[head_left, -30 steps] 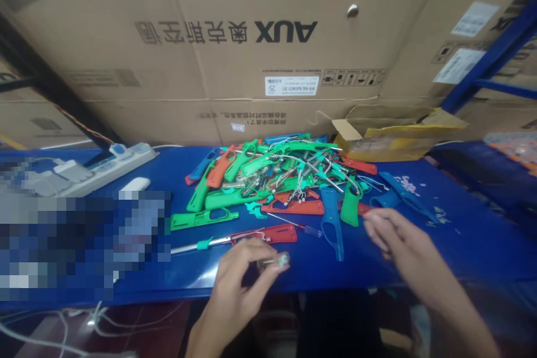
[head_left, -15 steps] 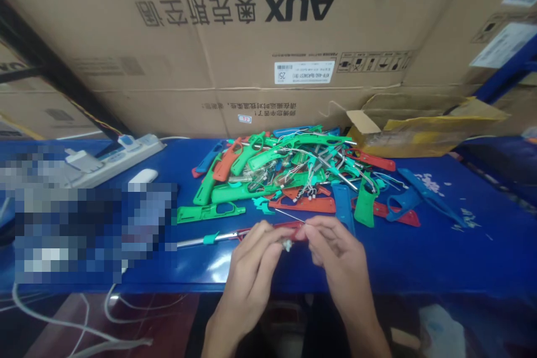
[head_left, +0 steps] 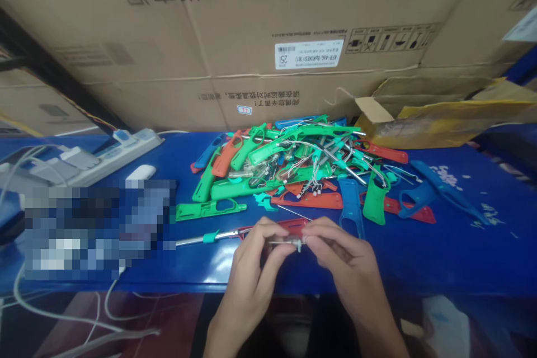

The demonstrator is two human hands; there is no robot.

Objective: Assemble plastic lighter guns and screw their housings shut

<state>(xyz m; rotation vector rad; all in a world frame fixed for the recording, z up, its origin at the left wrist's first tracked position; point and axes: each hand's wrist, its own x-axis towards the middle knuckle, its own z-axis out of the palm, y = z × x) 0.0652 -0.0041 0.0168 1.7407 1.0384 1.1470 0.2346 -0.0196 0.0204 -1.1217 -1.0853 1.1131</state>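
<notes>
My left hand (head_left: 254,260) pinches a small pale part (head_left: 298,245) with a partly clear body between thumb and fingers. Against its end, the closed thumb and fingertips of my right hand (head_left: 350,257) meet; what they grip is too small to make out. A thin pale wire (head_left: 293,212) runs to the top of my right fingers, and I cannot tell whether they hold it. Behind the hands lies a red lighter housing (head_left: 298,226), partly covered, with a metal tube (head_left: 188,241) and teal collar extending left.
A pile of lighter housings (head_left: 235,189), tubes and wires lies beyond my hands. Blue housings (head_left: 440,190) and white scraps (head_left: 444,176) are at right. A power strip (head_left: 121,154) and white mouse-like object (head_left: 142,173) sit at left; cardboard boxes (head_left: 235,56) stand behind.
My right fingertips have come down and in to the end of the pale part, which shows more between the hands. The view has tilted slightly down.
</notes>
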